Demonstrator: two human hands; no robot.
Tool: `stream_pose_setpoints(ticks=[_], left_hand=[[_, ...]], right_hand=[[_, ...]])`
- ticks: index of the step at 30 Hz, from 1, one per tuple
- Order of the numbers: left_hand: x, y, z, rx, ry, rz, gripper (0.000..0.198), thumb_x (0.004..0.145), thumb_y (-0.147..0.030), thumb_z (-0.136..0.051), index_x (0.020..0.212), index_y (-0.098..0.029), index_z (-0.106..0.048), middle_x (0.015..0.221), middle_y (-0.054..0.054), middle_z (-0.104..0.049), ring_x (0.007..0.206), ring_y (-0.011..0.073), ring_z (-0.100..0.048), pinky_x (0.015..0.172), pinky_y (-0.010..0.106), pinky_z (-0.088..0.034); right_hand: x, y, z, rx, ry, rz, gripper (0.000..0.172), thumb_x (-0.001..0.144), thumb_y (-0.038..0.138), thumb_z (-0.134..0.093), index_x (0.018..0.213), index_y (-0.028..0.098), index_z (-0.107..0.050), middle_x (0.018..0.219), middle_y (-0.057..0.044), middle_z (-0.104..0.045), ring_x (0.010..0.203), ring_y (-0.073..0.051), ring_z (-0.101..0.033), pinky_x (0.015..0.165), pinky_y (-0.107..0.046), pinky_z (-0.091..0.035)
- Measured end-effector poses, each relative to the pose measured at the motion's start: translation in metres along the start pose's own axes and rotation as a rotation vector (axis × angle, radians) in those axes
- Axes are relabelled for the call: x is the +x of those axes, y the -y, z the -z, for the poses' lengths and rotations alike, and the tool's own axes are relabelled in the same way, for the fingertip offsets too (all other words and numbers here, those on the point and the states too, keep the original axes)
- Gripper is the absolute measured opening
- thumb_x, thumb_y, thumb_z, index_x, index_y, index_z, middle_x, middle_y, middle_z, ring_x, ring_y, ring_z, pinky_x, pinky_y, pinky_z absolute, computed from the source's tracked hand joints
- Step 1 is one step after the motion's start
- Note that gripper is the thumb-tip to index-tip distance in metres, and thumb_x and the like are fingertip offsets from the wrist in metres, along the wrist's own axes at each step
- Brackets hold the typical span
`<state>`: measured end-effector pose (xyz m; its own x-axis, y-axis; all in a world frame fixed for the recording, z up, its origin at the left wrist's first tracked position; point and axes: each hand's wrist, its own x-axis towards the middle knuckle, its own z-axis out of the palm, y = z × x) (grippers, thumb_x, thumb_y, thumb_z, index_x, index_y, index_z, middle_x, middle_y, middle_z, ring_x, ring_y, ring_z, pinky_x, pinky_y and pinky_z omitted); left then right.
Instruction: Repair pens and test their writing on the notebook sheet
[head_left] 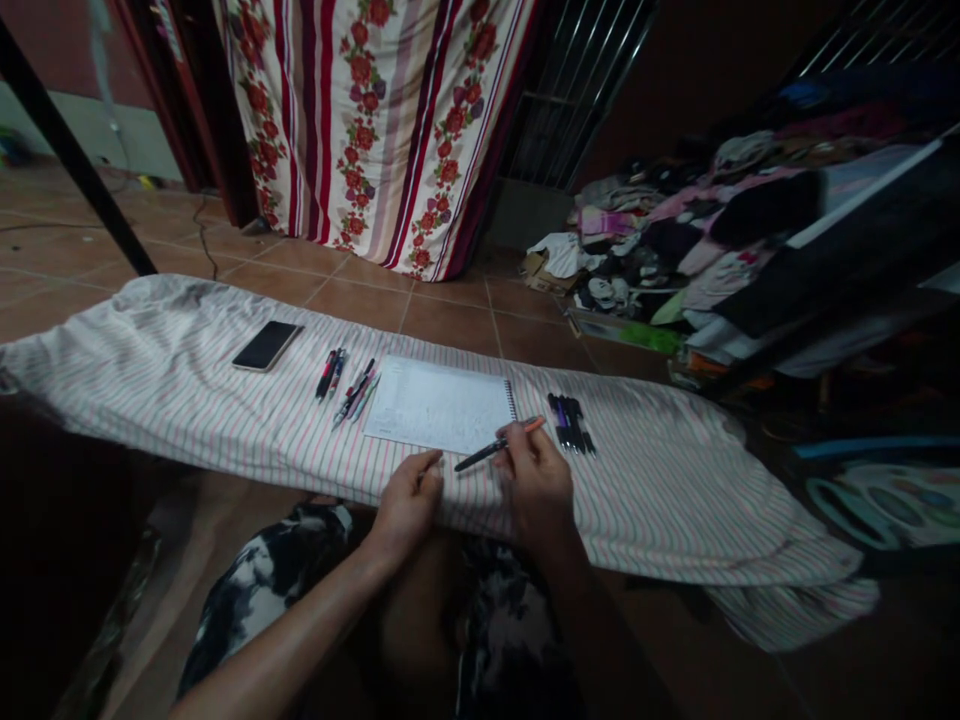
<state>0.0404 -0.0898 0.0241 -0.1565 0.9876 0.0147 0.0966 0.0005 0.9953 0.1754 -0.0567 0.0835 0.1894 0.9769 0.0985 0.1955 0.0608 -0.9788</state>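
Note:
My right hand (536,475) holds a dark pen (484,455) with an orange end, its dark end pointing left over the near edge of a spiral notebook (442,400). The notebook lies flat, its spiral on the right, with faint writing on the page. My left hand (411,495) is closed at the cloth's front edge, just below the notebook; whether its fingers hold anything is hidden. Left of the notebook lie two groups of pens, one (331,375) farther left and one (358,392) beside the page. Several dark pens (571,424) lie to its right.
A striped cloth (667,480) covers the long narrow surface. A phone (268,345) lies on its left part. Beyond hang a floral curtain (367,130) and, at the right, a heap of clothes (697,220). A dark pole (75,150) stands at the left.

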Motion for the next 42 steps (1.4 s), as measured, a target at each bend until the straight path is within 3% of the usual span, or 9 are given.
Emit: stream_pose_setpoints(ticks=[5, 9, 13, 17, 23, 42], left_hand=[[0.021, 0.022, 0.002, 0.665, 0.07, -0.323, 0.022, 0.079, -0.016, -0.047, 0.095, -0.016, -0.063, 0.115, 0.013, -0.054, 0.112, 0.0261, -0.044, 0.094, 0.046, -0.039], [0.027, 0.035, 0.0, 0.899, 0.105, -0.461, 0.028, 0.078, -0.007, -0.046, 0.101, -0.015, -0.058, 0.119, 0.013, -0.053, 0.119, 0.0279, -0.038, 0.093, 0.047, -0.041], [0.028, 0.036, 0.002, 0.975, 0.168, -0.502, 0.033, 0.082, -0.008, -0.042, 0.113, -0.013, -0.05, 0.121, 0.013, -0.052, 0.116, 0.0265, -0.041, 0.092, 0.045, -0.041], [0.03, 0.024, 0.001, 1.034, 0.216, -0.461, 0.026, 0.085, -0.011, -0.04, 0.107, -0.013, -0.052, 0.115, 0.013, -0.054, 0.106, 0.0247, -0.046, 0.085, 0.04, -0.045], [0.033, 0.011, -0.005, 1.152, 0.258, -0.382, 0.021, 0.084, -0.009, -0.037, 0.092, -0.014, -0.056, 0.1, 0.011, -0.056, 0.096, 0.0242, -0.048, 0.075, 0.038, -0.046], [0.034, 0.014, -0.004, 1.278, 0.281, -0.439, 0.017, 0.084, -0.012, -0.04, 0.094, -0.016, -0.053, 0.096, 0.008, -0.053, 0.09, 0.0237, -0.048, 0.07, 0.037, -0.045]], right_hand=[[0.023, -0.02, -0.02, 0.146, -0.091, -0.006, 0.029, 0.08, 0.048, -0.044, 0.086, 0.019, -0.045, 0.083, -0.005, -0.063, 0.054, -0.011, -0.058, 0.051, -0.023, -0.046], [0.029, -0.041, -0.035, 0.055, -0.085, -0.06, 0.029, 0.072, 0.041, -0.056, 0.088, 0.018, -0.049, 0.082, -0.006, -0.065, 0.067, -0.016, -0.064, 0.062, -0.028, -0.051], [0.029, -0.054, -0.04, -0.031, -0.021, -0.076, 0.033, 0.072, 0.041, -0.054, 0.093, 0.016, -0.055, 0.082, -0.008, -0.066, 0.077, -0.02, -0.064, 0.07, -0.032, -0.051], [0.03, -0.063, -0.043, -0.14, 0.034, -0.011, 0.032, 0.077, 0.041, -0.05, 0.094, 0.015, -0.057, 0.083, -0.008, -0.067, 0.077, -0.02, -0.064, 0.071, -0.032, -0.049], [0.03, -0.075, -0.048, -0.249, 0.029, 0.047, 0.031, 0.081, 0.039, -0.047, 0.095, 0.015, -0.059, 0.085, -0.009, -0.067, 0.081, -0.02, -0.064, 0.073, -0.032, -0.048], [0.036, -0.091, -0.05, -0.334, 0.02, 0.223, 0.023, 0.083, 0.033, -0.042, 0.089, 0.016, -0.056, 0.087, -0.007, -0.065, 0.075, -0.017, -0.062, 0.07, -0.03, -0.047]])
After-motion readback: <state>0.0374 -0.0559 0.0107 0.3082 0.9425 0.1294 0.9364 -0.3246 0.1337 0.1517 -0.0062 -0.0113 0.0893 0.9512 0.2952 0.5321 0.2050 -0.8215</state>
